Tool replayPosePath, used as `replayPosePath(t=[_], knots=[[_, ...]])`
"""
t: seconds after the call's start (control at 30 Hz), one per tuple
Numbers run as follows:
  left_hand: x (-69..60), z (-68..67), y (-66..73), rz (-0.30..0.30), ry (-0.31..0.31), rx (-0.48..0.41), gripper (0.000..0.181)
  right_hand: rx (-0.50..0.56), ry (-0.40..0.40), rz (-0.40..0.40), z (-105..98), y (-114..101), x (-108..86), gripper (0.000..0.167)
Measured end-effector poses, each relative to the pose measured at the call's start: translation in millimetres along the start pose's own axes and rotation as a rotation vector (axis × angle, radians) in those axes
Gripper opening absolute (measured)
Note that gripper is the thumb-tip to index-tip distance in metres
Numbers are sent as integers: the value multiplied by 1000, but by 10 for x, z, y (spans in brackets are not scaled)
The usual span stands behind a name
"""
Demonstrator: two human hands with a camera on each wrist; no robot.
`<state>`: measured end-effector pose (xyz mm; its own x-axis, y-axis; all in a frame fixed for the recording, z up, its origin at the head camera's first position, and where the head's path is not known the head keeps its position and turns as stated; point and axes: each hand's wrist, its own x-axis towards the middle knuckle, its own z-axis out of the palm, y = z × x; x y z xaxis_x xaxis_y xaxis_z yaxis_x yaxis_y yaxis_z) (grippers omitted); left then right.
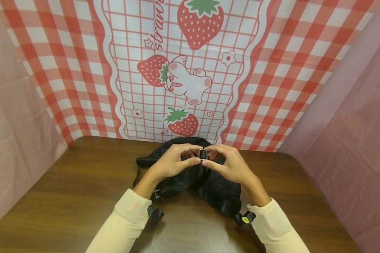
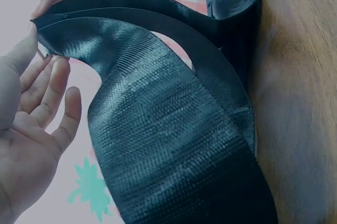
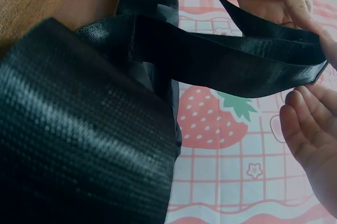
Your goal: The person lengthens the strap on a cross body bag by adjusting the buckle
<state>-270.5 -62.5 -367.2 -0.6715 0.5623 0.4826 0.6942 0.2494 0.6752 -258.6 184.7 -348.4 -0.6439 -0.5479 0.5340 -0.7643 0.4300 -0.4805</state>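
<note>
A small square metal strap buckle (image 1: 203,154), with black webbing through it, is held up between both hands. My left hand (image 1: 172,161) pinches its left side between thumb and fingers, and my right hand (image 1: 232,163) pinches the right side the same way. From the buckle, a black strap (image 2: 152,108) loops down to a black bag (image 1: 220,191) lying on the table. Close up in the right wrist view, the strap (image 3: 226,68) runs doubled to the fingertips (image 3: 295,100) of the right hand. The wrist views barely show the buckle itself.
The brown wooden table (image 1: 79,196) lies beneath the bag. Behind it hangs a strawberry-print cloth (image 1: 250,88), with pink fabric (image 1: 351,116) on both sides. A second metal buckle (image 1: 156,194) sits near the left wrist.
</note>
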Motion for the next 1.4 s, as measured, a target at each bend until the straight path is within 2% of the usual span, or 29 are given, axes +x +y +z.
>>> replayPosePath(t=[0.27, 0.37, 0.43, 0.6, 0.7, 0.83, 1.0, 1.17, 1.27, 1.4], knots=[[0, 15, -26, 5, -1, 16, 42, 27, -25, 39, -4, 13, -9, 40], [-5, 16, -39, -15, 0, 15, 44, 37, -12, 36, -5, 17, -8, 38], [-8, 12, -50, -52, -6, -11, 42, 43, 5, 26, -6, 23, -5, 37], [-32, -4, -101, -204, -29, -112, 32, 51, 41, -4, -8, 31, 5, 38], [-44, -12, -138, -247, -36, -125, 27, 58, 50, -10, -7, 30, 7, 38], [-49, -13, -181, -237, -29, -136, 18, 81, 49, -5, -8, 20, 3, 38], [-50, 0, -199, -212, -43, -227, 15, 118, 28, -19, -12, 9, -2, 39], [-64, -6, -183, -235, -116, -283, 16, 159, -14, -43, -12, 1, -9, 41], [-67, -15, -170, -229, -173, -266, 16, 181, -41, -55, -7, -10, -13, 42], [-61, -24, -146, -199, -203, -229, 16, 201, -57, -64, 3, -17, -14, 42]])
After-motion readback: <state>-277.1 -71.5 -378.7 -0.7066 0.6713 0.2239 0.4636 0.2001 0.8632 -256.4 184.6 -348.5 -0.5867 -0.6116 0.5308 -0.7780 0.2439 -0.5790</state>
